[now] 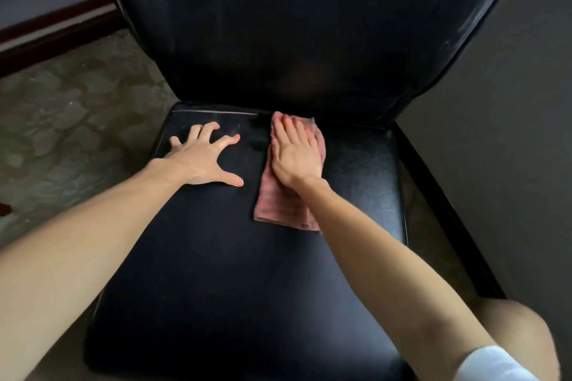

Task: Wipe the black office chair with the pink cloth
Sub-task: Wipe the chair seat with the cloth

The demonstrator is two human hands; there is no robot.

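The black chair [235,272] fills most of the view. Its padded seat and tall back [309,25] are covered in smooth, leather-like material with a faint grain, a dull sheen and piped edges. Left of it lies a floor [62,120] of grey-green carpet with a blotchy pattern. A plain grey-brown wall [495,133] stands close on the right, and a dark reddish skirting board [55,31] runs across the upper left.

The pink cloth [278,204], a ribbed terry rectangle, lies flat on the seat right of centre, its far end touching the crease below the back. The right hand [294,155] presses on the cloth's far half, palm down and fingers straight together, its grip closing on nothing. The left hand [204,161] rests just beside it on bare seat, fingers splayed wide, its grip likewise slack. A white sleeve [495,365] shows at the lower right.
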